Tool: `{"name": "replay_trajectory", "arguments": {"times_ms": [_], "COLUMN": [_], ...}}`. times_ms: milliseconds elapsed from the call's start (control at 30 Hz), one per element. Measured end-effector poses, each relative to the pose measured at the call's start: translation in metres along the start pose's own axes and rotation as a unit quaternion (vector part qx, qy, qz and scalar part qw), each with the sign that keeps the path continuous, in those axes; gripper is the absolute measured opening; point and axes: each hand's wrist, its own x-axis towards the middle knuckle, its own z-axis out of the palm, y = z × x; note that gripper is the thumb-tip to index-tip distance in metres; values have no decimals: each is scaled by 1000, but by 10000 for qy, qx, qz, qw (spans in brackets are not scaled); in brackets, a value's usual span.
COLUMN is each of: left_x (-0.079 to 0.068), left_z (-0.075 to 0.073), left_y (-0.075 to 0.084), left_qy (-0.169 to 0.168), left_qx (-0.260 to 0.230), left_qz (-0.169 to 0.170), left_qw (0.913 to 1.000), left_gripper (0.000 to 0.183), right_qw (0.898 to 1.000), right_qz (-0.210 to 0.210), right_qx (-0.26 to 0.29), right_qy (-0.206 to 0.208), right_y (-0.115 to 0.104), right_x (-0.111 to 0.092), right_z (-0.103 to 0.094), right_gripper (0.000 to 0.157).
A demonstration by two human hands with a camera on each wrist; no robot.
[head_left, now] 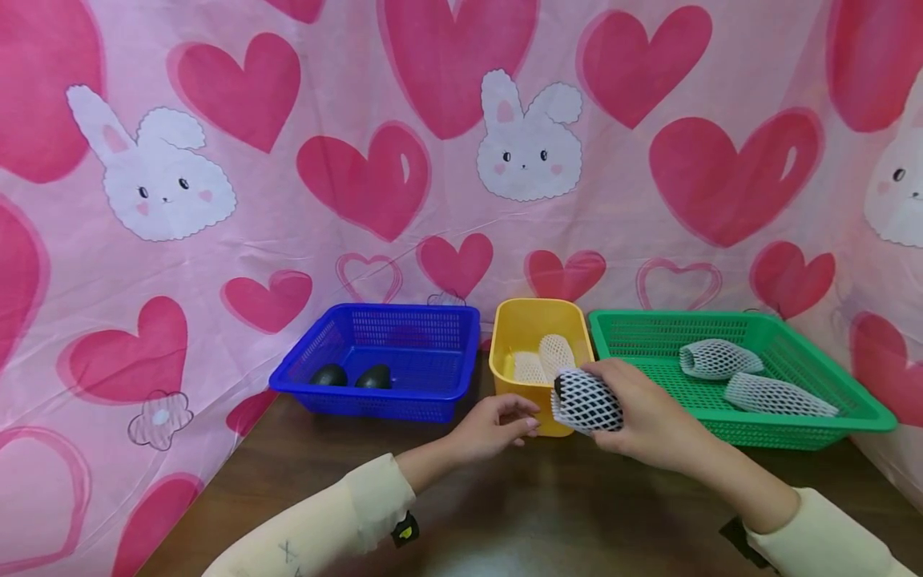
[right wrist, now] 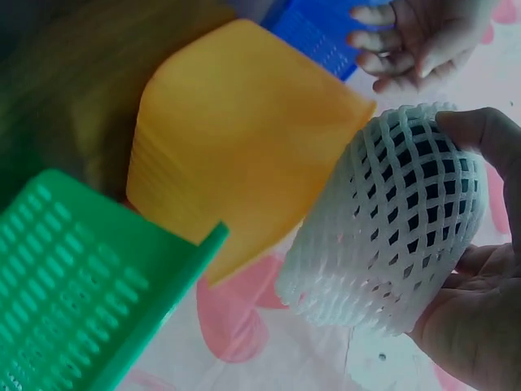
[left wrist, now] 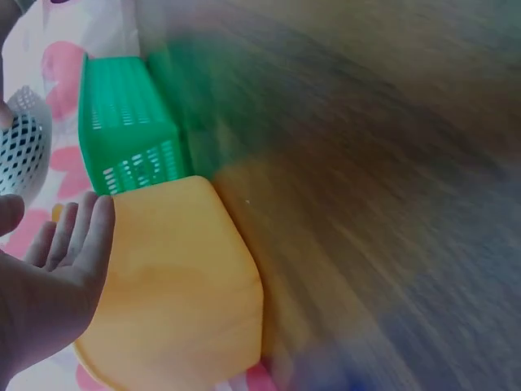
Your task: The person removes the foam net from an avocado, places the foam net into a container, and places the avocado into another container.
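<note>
My right hand point(head_left: 642, 413) grips an avocado in a white foam net sleeve point(head_left: 587, 401), held in the air in front of the yellow bin point(head_left: 542, 308). Through the mesh the dark fruit shows, and in the right wrist view one end of the sleeve point(right wrist: 326, 289) hangs loose past it. Just left of the sleeve, my left hand point(head_left: 493, 429) hovers with loosely bent fingers and holds nothing. A gap separates it from the sleeve in the right wrist view. White foam nets point(head_left: 557, 357) lie inside the yellow bin.
A blue basket point(head_left: 411, 393) on the left holds two dark avocados point(head_left: 373, 377). On the right, a green basket point(head_left: 613, 324) contains two pieces in white foam nets point(head_left: 779, 394). All three containers stand on a brown wooden table point(head_left: 519, 513), before a pink heart-patterned cloth point(head_left: 447, 216).
</note>
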Motion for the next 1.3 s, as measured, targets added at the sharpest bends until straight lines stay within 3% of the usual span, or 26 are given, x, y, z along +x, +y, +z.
{"name": "replay_trajectory", "arguments": {"times_ms": [167,533,667,967,1300], "left_x": [-6,-22,-26,-32,-38], "left_z": [-5,-15,-17,-19,-20], "left_y": [-7,-18,-22,-26,-37], "left_qy": [54,172,141,108,-53], "left_qx": [560,1446,1516,1583,1944], "left_qz": [161,169,39,111,403], "left_qw": [9983,9892,9883,9873,9801], "left_gripper": [22,19,21,17,16], "right_qw": [9996,9955,9944,9918,9886], "right_qz": [-91,-230,-219,-358,-377], "right_qx": [97,232,258,343,425], "right_qy": [-230,-889,-1000,-1179,-1394], "right_y": [-4,-5,-4,1,5], "right_x": [-3,-6,-7,-8,-7], "right_z": [11,34,44,64,84], "right_gripper": [80,82,81,80,75]}}
